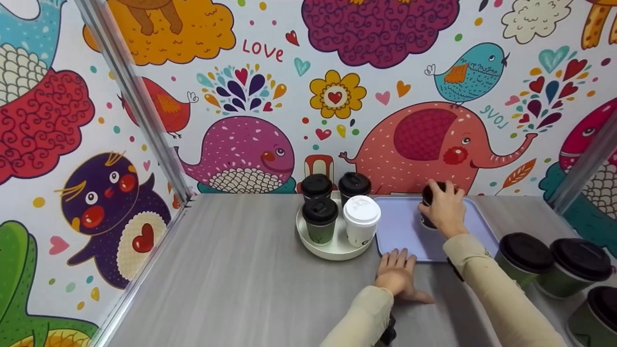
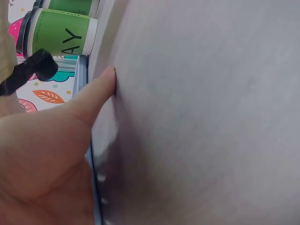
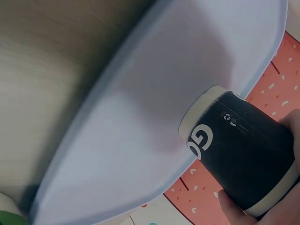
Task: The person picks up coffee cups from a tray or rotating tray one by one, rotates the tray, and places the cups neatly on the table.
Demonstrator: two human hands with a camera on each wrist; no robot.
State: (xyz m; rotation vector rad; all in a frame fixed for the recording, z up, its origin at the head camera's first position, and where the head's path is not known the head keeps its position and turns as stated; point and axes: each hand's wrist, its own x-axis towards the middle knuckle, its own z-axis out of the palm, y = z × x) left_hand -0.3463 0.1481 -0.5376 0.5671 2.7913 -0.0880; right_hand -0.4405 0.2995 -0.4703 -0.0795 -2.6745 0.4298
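My right hand (image 1: pixel 446 209) grips a black paper coffee cup (image 3: pixel 241 150) with white lettering from above, fingers around its upper end. The cup is upright over the right half of a lavender tray (image 1: pixel 397 233); I cannot tell whether its base touches the tray. My left hand (image 1: pixel 399 277) lies at the tray's front edge with fingers straight and thumb spread out, holding nothing. In the left wrist view, its thumb (image 2: pixel 96 93) points along the grey table surface. To the left, a round white dish (image 1: pixel 313 248) bears a white-lidded cup (image 1: pixel 360 224) and several black-lidded cups.
Several green cups with black lids, among them a near one (image 1: pixel 595 313), stand on the table right of my right forearm. A wall with cartoon animals (image 1: pixel 424 149) rises behind the tray. On the left, a metal-framed side panel (image 1: pixel 149 125) bounds the table (image 1: pixel 231 274).
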